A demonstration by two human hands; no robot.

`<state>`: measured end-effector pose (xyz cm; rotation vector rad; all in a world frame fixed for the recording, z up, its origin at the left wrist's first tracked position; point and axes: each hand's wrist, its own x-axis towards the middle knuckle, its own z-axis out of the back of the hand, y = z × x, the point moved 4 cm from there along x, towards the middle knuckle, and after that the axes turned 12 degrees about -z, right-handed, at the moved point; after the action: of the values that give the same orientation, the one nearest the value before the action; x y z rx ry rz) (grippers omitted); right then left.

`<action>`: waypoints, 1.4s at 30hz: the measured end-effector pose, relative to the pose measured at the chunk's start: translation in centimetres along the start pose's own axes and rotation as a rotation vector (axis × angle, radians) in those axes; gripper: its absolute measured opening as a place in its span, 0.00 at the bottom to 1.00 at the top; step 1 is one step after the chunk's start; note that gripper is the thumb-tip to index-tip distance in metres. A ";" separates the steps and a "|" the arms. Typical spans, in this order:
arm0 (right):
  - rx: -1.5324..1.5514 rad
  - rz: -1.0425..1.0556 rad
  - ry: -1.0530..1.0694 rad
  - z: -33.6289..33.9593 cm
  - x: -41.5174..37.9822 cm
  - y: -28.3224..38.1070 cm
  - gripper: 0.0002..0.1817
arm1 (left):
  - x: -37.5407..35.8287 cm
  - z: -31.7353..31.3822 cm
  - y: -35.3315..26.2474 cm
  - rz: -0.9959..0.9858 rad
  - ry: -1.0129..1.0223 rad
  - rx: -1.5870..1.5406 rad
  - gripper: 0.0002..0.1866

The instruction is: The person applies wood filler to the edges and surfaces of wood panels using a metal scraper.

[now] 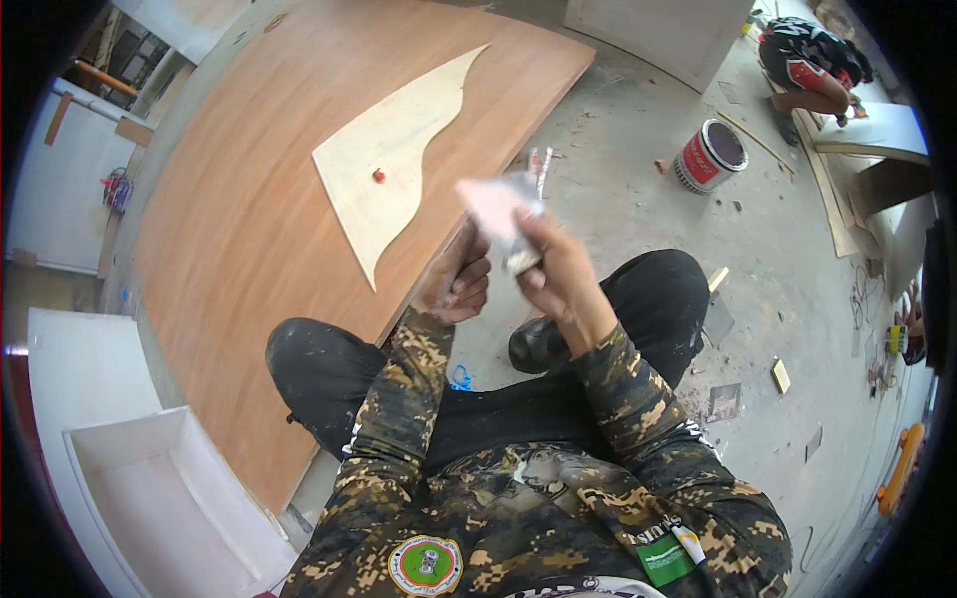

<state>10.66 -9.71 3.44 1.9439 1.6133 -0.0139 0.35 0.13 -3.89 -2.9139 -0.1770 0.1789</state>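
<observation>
My right hand (554, 261) grips a flat pale-pink piece (495, 207), blurred by motion, with a greyish part near the fingers; its kind is not clear. Close beside it, my left hand (460, 277) is closed with curled fingers. Whatever may be in that hand is hidden. Both hands are above the edge of a large brown wood panel (249, 199). On the panel lies a pale thin board (374, 145) with one wavy edge, and a small red lump (379, 176) rests on it.
An open paint can (710, 157) stands on the concrete floor, with scraps and a small wood block (781, 376) around. At lower left is a white open box (164, 488). Another person (812, 65) crouches at upper right by a white panel (877, 128).
</observation>
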 end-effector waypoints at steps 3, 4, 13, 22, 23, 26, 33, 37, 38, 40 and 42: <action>-0.061 0.264 -0.096 3.2 0.1 3.3 0.16 | 1.0 -0.3 -1.0 -0.111 -0.070 0.190 0.22; -0.383 0.485 -0.319 3.3 -0.7 4.1 0.16 | 0.9 -2.7 -2.2 -0.324 -0.313 0.348 0.21; -0.953 0.749 -0.275 -0.5 -1.9 1.7 0.14 | 0.2 -8.3 -2.8 -0.901 -0.377 0.902 0.16; -1.640 0.189 0.106 0.8 -2.0 0.9 0.17 | -0.2 -6.9 -4.3 -1.037 -0.413 1.117 0.17; -1.617 0.075 0.323 1.3 -2.3 0.3 0.20 | -0.2 -6.9 -4.4 -1.035 -0.411 1.118 0.17; -1.359 -0.066 0.223 2.0 -3.2 1.6 0.17 | -0.4 -6.8 -4.4 -1.013 -0.444 1.120 0.15; 0.093 0.340 -0.685 7.2 -0.9 3.7 0.10 | -0.2 -6.2 -4.3 -0.934 -0.426 1.154 0.12; -0.269 0.157 -0.259 4.5 -0.7 1.6 0.11 | 0.2 -6.5 -4.0 -1.053 -0.482 1.124 0.13; -0.423 0.062 -0.201 4.5 -0.6 1.4 0.11 | 0.3 -6.0 -4.1 -1.040 -0.462 1.119 0.13; -0.566 -0.007 -0.174 4.7 -0.4 1.5 0.11 | 0.4 -5.3 -5.1 -1.174 -0.283 1.309 0.14; -0.040 0.332 -0.442 5.9 -0.6 3.0 0.13 | -0.6 -8.1 -4.7 -1.048 -0.314 1.214 0.14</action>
<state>15.33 -13.07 0.18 1.9826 0.9917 -0.2563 0.39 2.90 5.01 -1.3338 -1.1144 0.3719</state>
